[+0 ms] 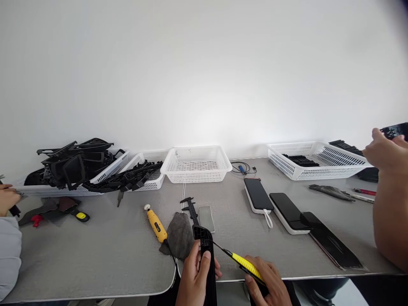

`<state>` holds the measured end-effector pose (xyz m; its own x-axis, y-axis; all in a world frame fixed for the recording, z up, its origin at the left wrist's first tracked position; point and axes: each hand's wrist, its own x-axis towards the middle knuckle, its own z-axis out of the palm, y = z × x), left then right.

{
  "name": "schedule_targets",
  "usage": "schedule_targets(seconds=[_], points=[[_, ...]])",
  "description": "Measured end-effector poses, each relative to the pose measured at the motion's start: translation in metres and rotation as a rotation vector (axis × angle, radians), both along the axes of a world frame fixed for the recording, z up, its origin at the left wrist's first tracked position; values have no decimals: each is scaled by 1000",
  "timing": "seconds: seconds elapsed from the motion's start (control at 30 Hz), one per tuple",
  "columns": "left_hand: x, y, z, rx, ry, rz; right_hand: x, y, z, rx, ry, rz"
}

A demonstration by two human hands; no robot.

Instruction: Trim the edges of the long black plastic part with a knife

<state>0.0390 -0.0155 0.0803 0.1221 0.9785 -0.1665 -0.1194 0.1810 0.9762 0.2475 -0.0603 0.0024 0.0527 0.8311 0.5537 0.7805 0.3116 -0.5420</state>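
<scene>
My left hand (pixel 194 278) grips a long black plastic part (pixel 208 255) at the table's front edge, thumb pressed on its face. In my right hand (pixel 269 282) is a yellow utility knife (pixel 244 262) with black trim. Its thin blade points left, and the tip is at the part's right edge near the top; whether it touches is too small to tell. Just beyond the part lie a grey cloth (pixel 180 236), a black caliper (pixel 191 210) and a flat grey rectangular piece (pixel 207 219). A yellow rotary tool (pixel 157 225) rests left of the cloth.
White baskets (pixel 197 176) line the wall; the left ones hold black plastic parts (pixel 76 163). Phones (pixel 288 210) and power banks lie at right, near a coiled cable (pixel 242 168). Another person's hand (pixel 387 148) holds a black part at right; a co-worker's hand (pixel 8 199) is at far left.
</scene>
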Motion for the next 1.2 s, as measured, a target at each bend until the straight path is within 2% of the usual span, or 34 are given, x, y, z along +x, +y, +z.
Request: schedule_targets(seconds=[0.13,0.27,0.5,0.73,0.93,1.1,1.2], points=[[-1,-1,-4,65,72,-47,1,0,-4,-72,22,2],[-4,-2,-8,22,84,-58,-2,0,-6,-143,62,-43],[-8,-2,-13,17,102,-78,-1,-2,-2,-182,78,-15],[-12,4,-26,99,163,-173,1,0,-8,-154,52,14],[-12,3,-26,143,202,-144,-1,-4,-8,-140,64,-21],[-11,3,-24,136,284,-158,-6,1,-1,-140,7,36],[-11,4,-25,106,312,-160,-11,6,6,-162,1,18]])
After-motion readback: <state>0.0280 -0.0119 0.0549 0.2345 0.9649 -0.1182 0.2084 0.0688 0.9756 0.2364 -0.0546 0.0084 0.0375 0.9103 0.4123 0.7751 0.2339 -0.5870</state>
